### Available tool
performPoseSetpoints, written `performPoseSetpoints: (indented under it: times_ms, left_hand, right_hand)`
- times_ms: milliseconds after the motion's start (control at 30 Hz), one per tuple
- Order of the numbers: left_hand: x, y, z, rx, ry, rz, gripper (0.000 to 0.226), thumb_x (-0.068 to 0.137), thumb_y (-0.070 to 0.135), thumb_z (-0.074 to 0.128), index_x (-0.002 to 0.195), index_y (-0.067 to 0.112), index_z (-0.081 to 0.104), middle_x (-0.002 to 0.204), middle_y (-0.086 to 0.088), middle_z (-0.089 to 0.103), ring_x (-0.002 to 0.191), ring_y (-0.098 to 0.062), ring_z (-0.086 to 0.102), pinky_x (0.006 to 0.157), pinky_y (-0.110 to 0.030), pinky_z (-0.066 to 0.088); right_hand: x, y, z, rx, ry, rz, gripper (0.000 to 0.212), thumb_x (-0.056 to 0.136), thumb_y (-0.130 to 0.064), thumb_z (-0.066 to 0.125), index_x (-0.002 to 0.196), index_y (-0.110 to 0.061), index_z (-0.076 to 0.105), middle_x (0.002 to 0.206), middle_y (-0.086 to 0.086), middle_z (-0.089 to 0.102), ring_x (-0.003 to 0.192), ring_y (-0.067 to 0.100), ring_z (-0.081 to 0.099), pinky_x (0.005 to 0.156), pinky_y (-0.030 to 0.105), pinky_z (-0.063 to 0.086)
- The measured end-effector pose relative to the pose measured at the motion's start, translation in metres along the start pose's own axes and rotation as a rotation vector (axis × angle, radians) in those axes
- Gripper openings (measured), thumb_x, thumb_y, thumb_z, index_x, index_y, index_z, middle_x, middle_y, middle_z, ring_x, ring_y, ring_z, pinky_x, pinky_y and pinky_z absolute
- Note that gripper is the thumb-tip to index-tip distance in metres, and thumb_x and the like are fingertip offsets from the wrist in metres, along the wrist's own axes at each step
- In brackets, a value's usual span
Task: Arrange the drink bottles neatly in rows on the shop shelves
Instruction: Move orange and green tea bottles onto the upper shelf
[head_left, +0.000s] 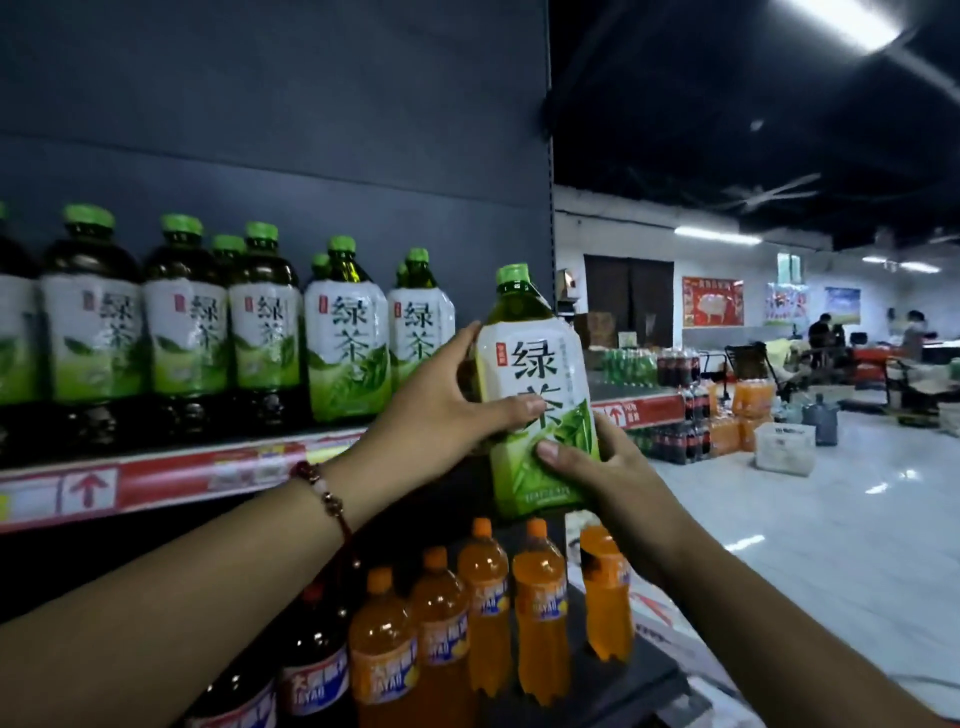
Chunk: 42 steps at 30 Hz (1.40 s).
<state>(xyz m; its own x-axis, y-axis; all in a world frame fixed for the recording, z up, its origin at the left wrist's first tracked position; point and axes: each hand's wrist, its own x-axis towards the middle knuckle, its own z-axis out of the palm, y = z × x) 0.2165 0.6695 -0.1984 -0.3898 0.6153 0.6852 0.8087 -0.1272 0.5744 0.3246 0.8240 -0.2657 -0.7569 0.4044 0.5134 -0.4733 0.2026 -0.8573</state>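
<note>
Head view: both hands are holding one green tea bottle (537, 395) at the right end of the upper shelf (171, 480); left hand (441, 400) is wrapping fingers round the label's side w/ thumb across the front, right hand (597, 462) is cupping it low, thumb on the label. The bottle is tilting a bit, base hanging at the shelf's front edge, not seated yet. To do this well: probably bring the base onto the shelf, straighten it, slide it just beside the nearest shelved tea bottle (421, 322), label facing out, in line w/ the front row. Below, orange soda bottles (537, 608) are standing in loose rows. Beyond, a pale glossy floor (831, 530), drink packs stacked near a wall, ceiling striplights on.
</note>
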Motion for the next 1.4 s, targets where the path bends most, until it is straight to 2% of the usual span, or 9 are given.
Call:
performPoseSetpoints:
  times_ms: [100,233,333,433,633,800,1067,1267,1400]
  left_hand:
    - [0.03,0.006,-0.012,0.187,0.077,0.084,0.061,0.074,0.045,0.082,0.124,0.044,0.047,0.095,0.033,0.063,0.088,0.025,0.055,0.072,0.001,0.041]
    - [0.066,-0.008,-0.012,0.404,0.182,0.123,0.102,0.071,0.064,0.075,0.154,0.033,0.023,0.128,0.013,0.053,0.115,-0.003,0.052,0.091,-0.021,0.041]
    - [0.092,-0.027,-0.003,0.591,0.203,0.126,0.107,0.073,0.069,0.069,0.156,0.028,0.015,0.145,0.005,0.047,0.131,-0.014,0.044,0.102,-0.029,0.038]
    - [0.118,-0.047,0.007,0.753,0.192,0.106,0.104,0.078,0.072,0.06,0.156,0.022,0.015,0.155,-0.002,0.037,0.145,-0.022,0.025,0.117,-0.039,0.022]
    - [0.161,-0.068,0.017,1.126,0.203,0.109,0.1,0.079,0.08,0.048,0.15,0.011,0.031,0.149,-0.008,0.046,0.15,-0.027,0.014,0.121,-0.046,-0.005]
    - [0.172,-0.073,0.024,1.349,0.197,0.017,0.104,0.077,0.085,0.041,0.147,0.008,0.036,0.14,-0.012,0.055,0.148,-0.034,0.017,0.119,-0.054,-0.003]
    - [0.16,-0.07,0.021,1.417,0.17,0.049,0.101,0.081,0.079,0.046,0.151,0.009,0.026,0.15,-0.016,0.038,0.147,-0.036,0.017,0.12,-0.054,0.007]
    - [0.094,-0.069,0.005,1.233,0.107,0.144,0.077,0.088,0.069,0.046,0.151,0.027,0.029,0.157,-0.004,0.031,0.146,-0.024,0.022,0.12,-0.041,0.012]
    - [0.031,-0.058,-0.014,0.958,-0.058,0.079,0.072,0.087,0.064,0.053,0.15,0.043,0.026,0.157,0.016,0.025,0.142,-0.006,0.022,0.114,-0.028,0.02]
  right_hand:
    - [0.034,-0.019,-0.008,-0.065,-0.038,-0.047,0.076,0.065,-0.04,0.086,0.132,-0.027,0.053,0.118,0.004,0.07,0.104,0.026,0.07,0.091,0.046,0.055]
    - [0.079,-0.029,-0.015,-0.147,-0.104,-0.085,0.05,0.075,-0.021,0.08,0.122,-0.018,0.063,0.111,0.004,0.073,0.101,0.021,0.071,0.083,0.029,0.057]
    - [0.115,-0.019,-0.024,-0.203,-0.072,-0.045,0.043,0.077,-0.013,0.079,0.118,-0.015,0.065,0.104,0.002,0.075,0.094,0.016,0.072,0.072,0.02,0.056]
    - [0.147,-0.006,-0.035,-0.273,-0.078,0.014,0.041,0.078,-0.019,0.08,0.116,-0.012,0.066,0.102,0.003,0.076,0.092,0.017,0.073,0.075,0.023,0.057]
    - [0.203,0.016,-0.048,-0.448,-0.073,0.069,0.03,0.076,-0.028,0.082,0.1,-0.015,0.072,0.098,0.002,0.076,0.094,0.019,0.072,0.093,0.039,0.056]
    - [0.223,0.024,-0.043,-0.757,0.02,0.022,0.043,0.072,-0.048,0.082,0.101,-0.019,0.067,0.095,-0.003,0.072,0.088,0.015,0.068,0.08,0.031,0.054]
    - [0.205,0.019,-0.035,-0.909,0.043,0.015,0.046,0.08,-0.054,0.071,0.109,-0.021,0.06,0.104,-0.001,0.069,0.091,0.016,0.064,0.076,0.031,0.05]
    - [0.157,0.005,-0.029,-1.12,0.031,-0.136,0.07,0.089,-0.052,0.061,0.147,-0.02,0.039,0.147,0.0,0.048,0.132,0.018,0.046,0.105,0.033,0.038]
    - [0.111,0.004,-0.024,-1.06,-0.177,-0.269,0.071,0.086,-0.057,0.06,0.149,-0.041,0.031,0.154,-0.016,0.033,0.139,0.006,0.033,0.113,0.032,0.03]
